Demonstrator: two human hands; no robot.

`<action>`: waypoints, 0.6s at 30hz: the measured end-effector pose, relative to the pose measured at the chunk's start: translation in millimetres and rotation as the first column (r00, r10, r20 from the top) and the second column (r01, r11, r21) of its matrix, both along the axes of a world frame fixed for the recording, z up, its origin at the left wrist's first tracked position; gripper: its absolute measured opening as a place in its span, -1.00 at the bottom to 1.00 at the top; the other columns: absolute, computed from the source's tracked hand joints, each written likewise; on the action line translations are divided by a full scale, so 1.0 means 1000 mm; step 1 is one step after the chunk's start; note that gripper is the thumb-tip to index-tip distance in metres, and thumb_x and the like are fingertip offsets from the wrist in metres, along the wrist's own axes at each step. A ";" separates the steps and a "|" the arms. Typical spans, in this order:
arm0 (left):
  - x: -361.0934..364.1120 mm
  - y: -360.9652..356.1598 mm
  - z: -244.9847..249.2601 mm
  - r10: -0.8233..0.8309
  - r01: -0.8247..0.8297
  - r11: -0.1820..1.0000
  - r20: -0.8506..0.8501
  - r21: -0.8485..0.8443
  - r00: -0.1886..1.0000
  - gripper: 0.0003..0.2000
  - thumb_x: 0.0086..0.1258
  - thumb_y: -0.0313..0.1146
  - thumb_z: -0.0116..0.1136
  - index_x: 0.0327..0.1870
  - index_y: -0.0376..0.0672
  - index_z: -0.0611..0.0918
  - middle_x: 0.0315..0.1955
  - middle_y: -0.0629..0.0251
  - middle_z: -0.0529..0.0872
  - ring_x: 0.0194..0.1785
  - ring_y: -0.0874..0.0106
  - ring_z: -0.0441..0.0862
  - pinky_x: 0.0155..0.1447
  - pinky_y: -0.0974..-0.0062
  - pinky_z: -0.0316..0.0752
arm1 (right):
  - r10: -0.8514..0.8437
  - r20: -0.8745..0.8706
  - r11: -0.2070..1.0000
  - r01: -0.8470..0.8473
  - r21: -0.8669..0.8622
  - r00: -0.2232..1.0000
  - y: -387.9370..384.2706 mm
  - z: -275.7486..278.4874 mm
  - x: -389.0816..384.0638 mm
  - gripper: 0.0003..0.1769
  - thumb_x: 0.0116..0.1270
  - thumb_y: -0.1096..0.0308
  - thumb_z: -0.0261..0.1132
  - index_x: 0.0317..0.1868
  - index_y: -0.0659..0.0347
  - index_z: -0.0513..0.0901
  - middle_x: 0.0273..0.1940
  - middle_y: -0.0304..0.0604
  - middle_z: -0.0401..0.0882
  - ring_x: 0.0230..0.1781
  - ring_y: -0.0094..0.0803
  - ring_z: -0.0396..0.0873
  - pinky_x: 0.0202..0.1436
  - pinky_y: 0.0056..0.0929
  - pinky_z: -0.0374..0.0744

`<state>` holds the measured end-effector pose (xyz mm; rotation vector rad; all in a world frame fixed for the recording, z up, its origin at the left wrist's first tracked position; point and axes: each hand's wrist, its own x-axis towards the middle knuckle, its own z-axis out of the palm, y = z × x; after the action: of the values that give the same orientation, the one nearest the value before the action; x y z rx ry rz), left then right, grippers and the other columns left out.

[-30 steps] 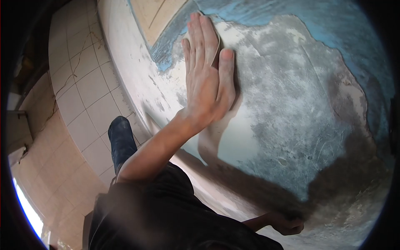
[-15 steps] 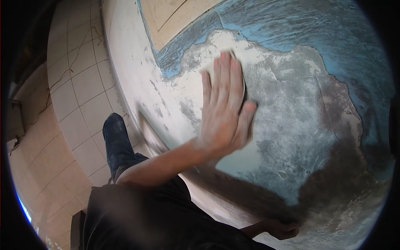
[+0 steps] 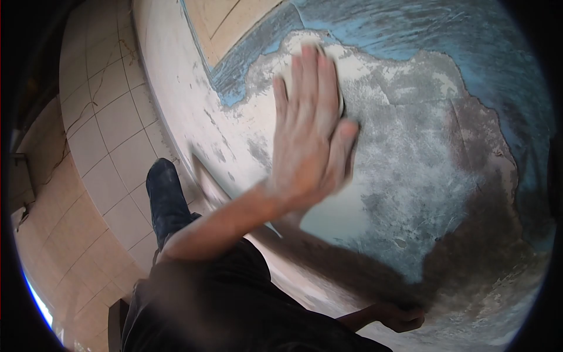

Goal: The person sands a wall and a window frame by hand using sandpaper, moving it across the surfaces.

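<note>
My left hand (image 3: pixel 305 135) lies flat over the pale, scraped patch (image 3: pixel 404 152) of the wall, its back toward me. Its fingers are stretched out and the thumb stands apart to the right. The fingertips reach close to the ragged upper edge of the patch, where blue paint (image 3: pixel 375 35) begins. A dark line runs along the index finger's side; the palm is hidden. Lower right, my right hand (image 3: pixel 402 317) is in shadow beside the wall, fingers curled in, and I cannot tell whether anything is in them.
Tan tiles (image 3: pixel 234 20) border the paint at the top. A whitish strip of wall (image 3: pixel 170 70) runs down to the tiled floor (image 3: pixel 117 123), where a cord (image 3: pixel 82 117) lies. My dark shoe (image 3: pixel 166 182) stands near the wall's foot. A dark shadow (image 3: pixel 469 252) covers the wall's lower right.
My left hand has slid upward over the patch, nearer its top edge. The view has shifted slightly. My right hand stays low with its fingers curled.
</note>
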<state>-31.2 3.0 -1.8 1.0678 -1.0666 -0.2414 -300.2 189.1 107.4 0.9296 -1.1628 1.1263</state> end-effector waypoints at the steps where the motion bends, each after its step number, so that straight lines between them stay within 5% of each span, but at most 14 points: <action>1: 0.008 -0.008 0.003 0.032 -0.032 0.999 -0.007 -0.009 0.999 -0.39 0.51 -0.16 -0.45 0.39 -0.48 -0.11 0.40 -0.28 -0.16 0.48 -0.13 -0.28 0.43 -0.08 -0.45 | -0.010 0.017 1.000 0.010 -0.006 1.000 0.001 0.000 0.000 -0.71 0.26 0.29 0.09 -0.57 0.26 0.42 -0.53 -0.21 0.34 -0.49 -0.38 0.32 -0.31 -0.40 0.39; 9: -0.014 0.008 -0.005 0.047 -0.047 0.999 0.012 -0.005 0.999 -0.35 0.51 -0.08 -0.43 0.37 -0.54 -0.04 0.37 -0.36 -0.09 0.47 -0.15 -0.24 0.43 -0.10 -0.41 | -0.014 0.063 1.000 0.013 0.007 0.998 -0.001 -0.005 0.001 -0.70 0.28 0.26 0.08 -0.56 0.25 0.43 -0.52 -0.22 0.35 -0.50 -0.40 0.33 -0.34 -0.42 0.38; 18: -0.005 0.012 0.011 0.020 -0.023 0.999 0.104 0.030 0.994 -0.34 0.50 -0.09 -0.48 0.39 -0.50 -0.17 0.39 -0.33 -0.23 0.48 -0.11 -0.35 0.43 -0.06 -0.43 | 0.012 0.078 1.000 -0.011 -0.009 0.997 0.000 -0.005 -0.001 -0.70 0.30 0.24 0.06 -0.54 0.24 0.44 -0.52 -0.23 0.36 -0.51 -0.42 0.33 -0.40 -0.45 0.37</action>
<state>-36.5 14.8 9.0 1.1292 -1.1468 -0.1873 -301.7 189.1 102.5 0.8934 -1.2168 1.1848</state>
